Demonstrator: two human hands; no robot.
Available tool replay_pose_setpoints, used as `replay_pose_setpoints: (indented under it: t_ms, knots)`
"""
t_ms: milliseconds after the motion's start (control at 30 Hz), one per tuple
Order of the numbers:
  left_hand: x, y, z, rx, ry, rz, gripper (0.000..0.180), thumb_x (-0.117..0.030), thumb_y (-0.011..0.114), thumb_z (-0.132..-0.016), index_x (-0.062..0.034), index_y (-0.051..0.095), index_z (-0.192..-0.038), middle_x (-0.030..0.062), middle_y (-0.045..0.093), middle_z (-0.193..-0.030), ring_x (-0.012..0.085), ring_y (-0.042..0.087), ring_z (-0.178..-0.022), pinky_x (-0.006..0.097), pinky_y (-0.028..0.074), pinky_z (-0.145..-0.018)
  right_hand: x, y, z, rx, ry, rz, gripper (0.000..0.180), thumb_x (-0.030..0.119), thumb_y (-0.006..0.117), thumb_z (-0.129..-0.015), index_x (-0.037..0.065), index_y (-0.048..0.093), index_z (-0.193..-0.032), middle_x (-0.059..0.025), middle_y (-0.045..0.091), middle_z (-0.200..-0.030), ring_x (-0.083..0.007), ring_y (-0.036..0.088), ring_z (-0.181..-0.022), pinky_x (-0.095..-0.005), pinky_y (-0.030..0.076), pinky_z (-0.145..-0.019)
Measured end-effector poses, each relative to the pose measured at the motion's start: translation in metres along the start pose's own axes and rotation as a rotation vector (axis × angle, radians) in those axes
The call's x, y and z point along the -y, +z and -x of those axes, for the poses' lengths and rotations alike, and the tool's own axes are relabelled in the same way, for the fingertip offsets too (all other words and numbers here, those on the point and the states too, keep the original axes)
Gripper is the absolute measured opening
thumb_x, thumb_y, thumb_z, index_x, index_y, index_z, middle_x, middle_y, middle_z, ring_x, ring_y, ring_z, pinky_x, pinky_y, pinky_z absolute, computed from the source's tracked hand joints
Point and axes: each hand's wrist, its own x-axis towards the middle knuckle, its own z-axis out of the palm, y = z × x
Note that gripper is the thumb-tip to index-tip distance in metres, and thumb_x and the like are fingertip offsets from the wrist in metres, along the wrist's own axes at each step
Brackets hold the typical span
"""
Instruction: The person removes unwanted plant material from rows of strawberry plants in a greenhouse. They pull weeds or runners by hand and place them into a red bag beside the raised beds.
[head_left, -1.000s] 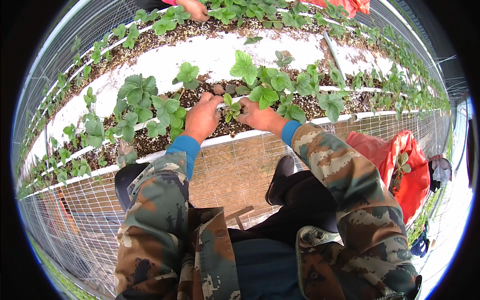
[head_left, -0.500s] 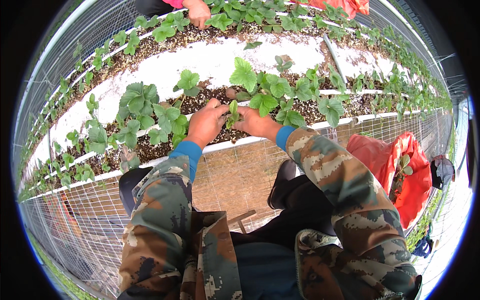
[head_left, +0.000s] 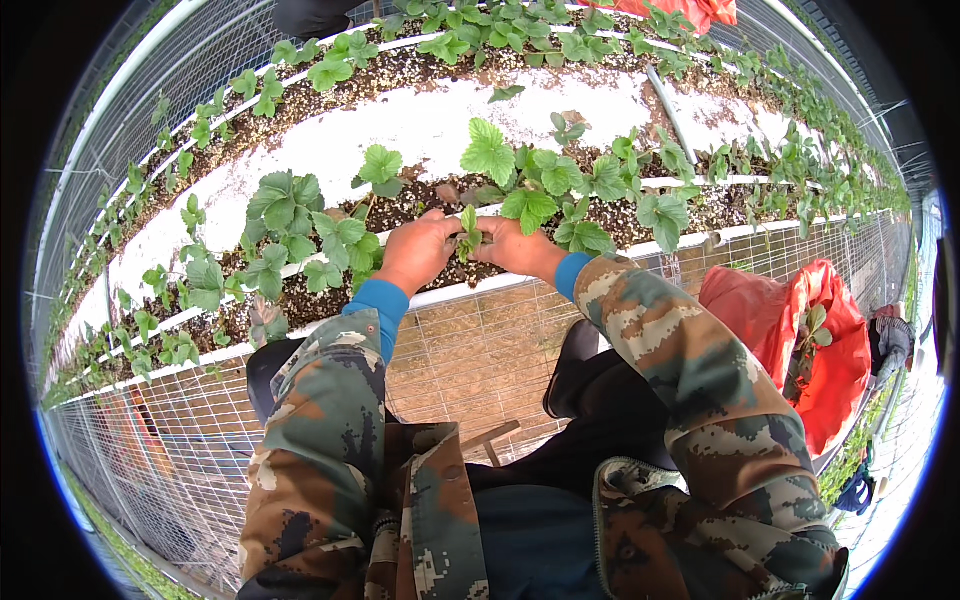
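Step in hand: setting a small green seedling (head_left: 468, 226) into the dark soil (head_left: 420, 195) of the near growing row, centre of the frame, judged from both hands pressed in around its base.
Left hand (head_left: 418, 252): curled, fingers down in the soil just left of the seedling, touching its stem side.
Right hand (head_left: 520, 247): curled likewise on the right of the seedling, fingertips meeting the left hand's; both hands together, cupped about the plant rather than clamped on it.
Seedling: upright between the thumbs, leaves poking up above the knuckles, roots hidden.
Surroundings: bigger leafy plants (head_left: 290, 225) left of centre and more right of centre; white cover sheet (head_left: 400, 120) in the upper middle; wire mesh bench (head_left: 480, 340) below the row; red bag (head_left: 800, 340) with green shoots at right.
Next move, as a judgement: firming the soil evenly round the stem without burying the crown, then loosening both hands gently so the plant stays standing.
Change from the earlier frames: hands drawn closer, from spread apart along the row to closed round the seedling; another person's hand at the upper edge gone from view.
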Motion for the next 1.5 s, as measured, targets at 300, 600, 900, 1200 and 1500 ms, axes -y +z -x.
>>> replay_pose_setpoints:
  t_ms: [300,600,900,1200,1500]
  knots:
    - [0.009,0.009,0.015,0.081,-0.18,-0.138,0.016,-0.024,0.07,-0.089,-0.0084,0.067,-0.088,0.0171,0.071,-0.083,0.0413,0.069,-0.081,0.053,0.054,-0.07,0.027,-0.006,0.002,0.063,0.046,0.18,0.029,0.023,0.076,-0.093,0.013,0.069,-0.119,-0.0084,0.075,-0.097,-0.0215,0.069,-0.085,-0.0383,0.055,-0.08]
    - [0.015,-0.061,0.021,0.007,-0.43,0.655,0.026,-0.027,0.07,-0.101,-0.0039,0.068,-0.09,0.0005,0.062,-0.074,0.0118,0.051,-0.059,0.031,0.043,-0.057,0.033,-0.034,0.001,0.086,0.006,0.026,0.041,0.023,0.078,-0.095,0.0,0.066,-0.127,-0.0071,0.071,-0.095,-0.0162,0.064,-0.086,-0.034,0.053,-0.078]
    - [-0.037,-0.103,0.042,0.066,-0.302,1.313,0.016,-0.019,0.067,-0.103,-0.004,0.07,-0.108,-0.0035,0.061,-0.078,0.0056,0.045,-0.055,0.024,0.039,-0.052,0.167,-0.058,0.025,0.108,-0.01,-0.87,0.034,0.028,0.071,-0.101,0.002,0.071,-0.123,0.0002,0.065,-0.082,-0.0067,0.047,-0.055,-0.0244,0.041,-0.049]
    - [-0.068,-0.096,0.054,0.025,-0.265,1.111,0.021,-0.023,0.069,-0.103,-0.0034,0.072,-0.108,-0.0067,0.054,-0.07,0.0043,0.044,-0.054,0.024,0.035,-0.048,0.182,-0.097,0.077,-0.161,0.092,-0.898,0.033,0.03,0.067,-0.104,-0.003,0.07,-0.101,0.001,0.057,-0.07,-0.0094,0.043,-0.054,-0.0282,0.04,-0.05]
    - [-0.059,-0.102,0.071,0.026,-0.356,0.95,0.02,-0.023,0.065,-0.104,-0.0036,0.07,-0.106,-0.006,0.049,-0.066,0.0062,0.042,-0.053,0.025,0.036,-0.05,0.141,-0.13,0.133,-0.051,0.191,0.052,0.039,0.039,0.071,-0.1,0.0,0.074,-0.104,-0.0055,0.062,-0.068,-0.0155,0.057,-0.059,-0.0328,0.047,-0.055]
